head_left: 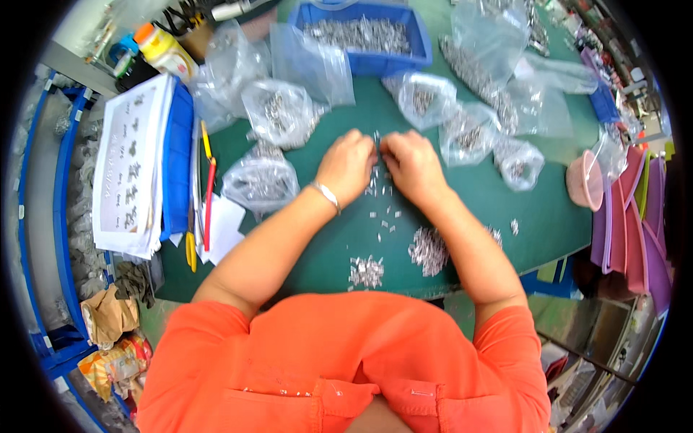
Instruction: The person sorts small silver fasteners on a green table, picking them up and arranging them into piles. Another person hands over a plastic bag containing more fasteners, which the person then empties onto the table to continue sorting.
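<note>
Above the green tabletop (332, 245), my left hand (348, 164) and my right hand (413, 166) are close together, with a narrow gap between them. Fingers on both are curled into a pinch; whatever the tips hold is too small to make out. A small shiny metal piece (376, 136) shows in the gap by the fingertips. More loose metal pieces (372, 182) trail down the table from there. Nearer my body lie a small pile of silvery parts (366, 272) and a larger heap (428, 252), the latter beside my right forearm.
Open plastic bags of metal parts (278, 112) (469, 133) ring the work spot. A blue bin of parts (426, 54) stands at the back. At left are papers (130, 166) on a blue tray and a red pen (210, 206); a pink cup (583, 180) is at right.
</note>
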`<state>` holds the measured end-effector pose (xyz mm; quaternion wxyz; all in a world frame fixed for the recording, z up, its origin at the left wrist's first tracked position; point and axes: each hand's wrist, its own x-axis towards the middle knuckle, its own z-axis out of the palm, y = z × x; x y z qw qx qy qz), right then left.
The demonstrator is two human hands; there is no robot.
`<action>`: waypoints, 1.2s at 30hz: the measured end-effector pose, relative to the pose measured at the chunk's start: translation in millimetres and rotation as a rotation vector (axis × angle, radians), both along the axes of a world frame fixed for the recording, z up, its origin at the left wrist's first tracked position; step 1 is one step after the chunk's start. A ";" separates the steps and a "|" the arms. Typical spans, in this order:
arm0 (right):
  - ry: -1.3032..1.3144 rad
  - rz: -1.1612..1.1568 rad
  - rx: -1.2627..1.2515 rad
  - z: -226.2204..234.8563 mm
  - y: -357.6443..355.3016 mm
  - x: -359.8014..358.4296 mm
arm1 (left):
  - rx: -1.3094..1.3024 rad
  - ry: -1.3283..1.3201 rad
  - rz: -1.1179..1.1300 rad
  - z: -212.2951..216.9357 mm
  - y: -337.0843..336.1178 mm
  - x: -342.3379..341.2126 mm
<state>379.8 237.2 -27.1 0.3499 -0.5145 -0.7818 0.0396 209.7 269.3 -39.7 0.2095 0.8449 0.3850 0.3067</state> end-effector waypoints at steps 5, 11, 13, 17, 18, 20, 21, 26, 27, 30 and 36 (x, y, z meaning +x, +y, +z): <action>-0.090 0.020 0.012 -0.1 4.0 -5.7 | -0.028 -0.154 0.037 -8.6 -5.1 -6.1; 0.304 -0.009 -0.225 48.8 -18.9 -23.3 | -0.790 -0.569 0.092 15.5 -19.7 -18.5; 0.365 0.012 -0.214 57.0 -23.2 -31.0 | -0.971 -0.760 0.064 27.0 -28.0 -21.5; 0.491 0.011 -0.187 58.8 -38.3 -36.7 | -1.042 -0.949 0.014 37.6 -37.6 -26.2; 0.542 -0.006 -0.210 59.6 -42.0 -35.7 | -1.020 -0.946 0.021 43.6 -40.0 -27.3; 0.538 -0.054 -0.160 64.0 -49.2 -34.2 | -1.029 -0.925 0.029 54.9 -43.5 -26.5; 0.559 -0.044 -0.172 64.4 -53.1 -34.6 | -1.065 -0.936 0.049 57.9 -45.8 -27.6; 0.602 -0.084 -0.216 61.9 -72.2 -35.5 | -1.108 -0.867 0.051 65.2 -60.9 -28.7; 0.628 -0.085 -0.233 59.4 -73.4 -35.5 | -1.125 -0.853 0.067 68.2 -62.1 -27.4; 0.682 -0.088 -0.276 46.0 -76.0 -32.8 | -1.154 -0.804 0.101 71.1 -63.2 -26.4; 0.733 -0.102 -0.322 37.2 -79.3 -29.8 | -1.195 -0.723 0.097 64.3 -61.7 -26.0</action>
